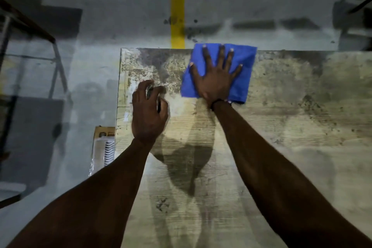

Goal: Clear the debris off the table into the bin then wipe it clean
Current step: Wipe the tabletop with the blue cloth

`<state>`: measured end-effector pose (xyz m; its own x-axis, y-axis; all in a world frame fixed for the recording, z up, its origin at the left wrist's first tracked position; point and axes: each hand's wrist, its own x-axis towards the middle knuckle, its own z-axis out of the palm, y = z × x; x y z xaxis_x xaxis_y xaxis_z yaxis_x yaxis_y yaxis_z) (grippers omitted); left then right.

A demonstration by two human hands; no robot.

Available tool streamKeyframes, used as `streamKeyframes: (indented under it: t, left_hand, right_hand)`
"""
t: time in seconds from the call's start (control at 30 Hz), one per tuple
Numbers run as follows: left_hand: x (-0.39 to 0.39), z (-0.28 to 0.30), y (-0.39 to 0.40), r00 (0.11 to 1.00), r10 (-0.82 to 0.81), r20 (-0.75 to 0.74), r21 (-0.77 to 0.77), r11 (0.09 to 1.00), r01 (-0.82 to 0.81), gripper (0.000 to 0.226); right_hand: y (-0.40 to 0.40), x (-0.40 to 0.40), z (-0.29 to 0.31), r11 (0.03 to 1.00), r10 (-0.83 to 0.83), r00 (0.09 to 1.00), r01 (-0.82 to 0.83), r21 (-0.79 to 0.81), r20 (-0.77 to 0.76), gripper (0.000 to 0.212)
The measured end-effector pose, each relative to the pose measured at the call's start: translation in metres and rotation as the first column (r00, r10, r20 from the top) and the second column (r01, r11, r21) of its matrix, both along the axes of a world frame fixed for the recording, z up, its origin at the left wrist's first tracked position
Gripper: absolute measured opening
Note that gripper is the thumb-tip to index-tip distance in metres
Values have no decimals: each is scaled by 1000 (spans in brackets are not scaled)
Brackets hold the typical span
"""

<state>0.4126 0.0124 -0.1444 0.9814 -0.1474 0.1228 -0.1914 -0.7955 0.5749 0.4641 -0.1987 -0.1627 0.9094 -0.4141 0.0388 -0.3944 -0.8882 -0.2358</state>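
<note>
Cloth: a blue cloth [219,72], soft and roughly square, lies flat at the far edge of the table; its far corner overhangs that edge slightly.
Table surface: the table [291,123] has a pale, wood-grained top, worn and blotched with dark stains, heaviest toward the far left corner and along the far side. Fine horizontal grain lines show in the near half.
Right hand: the right hand [216,75] lies palm down on the cloth, fingers straight and spread wide, pressing it to the table. Nothing is gripped; the hand is flat. A dark band sits at the wrist.
Left hand: the left hand [149,110] is over the table near its left edge, to the left of the cloth and apart from it. Its fingers are curled, fingertips toward the surface. Something small and dark shows between the fingers, but whether it is held cannot be told.
Arms: both forearms are bare and reach from the near edge toward the far side.
Bin: a box-like container [103,147] with a light plastic lining stands on the floor just beside the table's left edge, partly hidden by the left forearm.
Floor: the floor [120,6] is grey concrete, scuffed, with a yellow line [177,6] running away from the table's far edge.
Surroundings: a metal frame [30,32] stands at the far left; the lighting is dim.
</note>
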Motion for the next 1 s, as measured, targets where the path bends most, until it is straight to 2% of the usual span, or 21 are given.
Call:
streamKeyframes:
  t: [0.1,0.17,0.23,0.33,0.4,0.47,0.6,0.67,0.77,0.87,0.93,1.0]
  left_hand:
    - [0,-2,2,1000,-3,2,12,1000,3,30]
    - [0,-3,2,1000,4,4,16,1000,-4,30]
    - [0,-4,1,1000,-1,8,9,1000,1,31]
    - [1,-4,1,1000,7,1,-1,1000,-7,31]
    - [0,-5,1,1000,10,-2,3,1000,-10,31]
    - [0,-5,1,1000,8,-6,0,1000,-8,31]
    - [0,-4,3,1000,-8,-12,7,1000,8,32]
    - [0,-4,2,1000,-3,-7,4,1000,3,32]
    - [-1,-5,2,1000,1,-1,-1,1000,-1,30]
    - [0,-6,2,1000,3,5,-7,1000,-3,29]
    - [-1,-5,2,1000,6,11,-16,1000,-6,28]
    - [-2,-5,2,1000,-8,18,-26,1000,9,26]
  right_hand:
    - [49,-45,-5,957,290,957,-290,-30,22,73]
    - [47,-52,-8,925,379,925,-378,-28,39,71]
    - [19,-28,-7,955,297,953,-296,-25,57,73]
    - [-16,9,0,996,82,996,-82,20,-18,75]
    - [-10,3,-1,999,41,999,-40,18,-27,75]
    - [17,-28,-2,995,102,995,-102,-7,7,76]
    - [50,-87,-6,945,328,944,-328,-22,18,75]
    - [31,-66,-7,947,321,946,-321,-22,48,75]
    - [-5,-18,-3,980,197,980,-197,-20,13,77]
    - [-1,-25,0,993,119,993,-119,-1,-6,78]
    - [27,-70,1,983,181,983,-181,-33,1,77]
    - [46,-117,-1,938,344,939,-344,-40,-20,77]
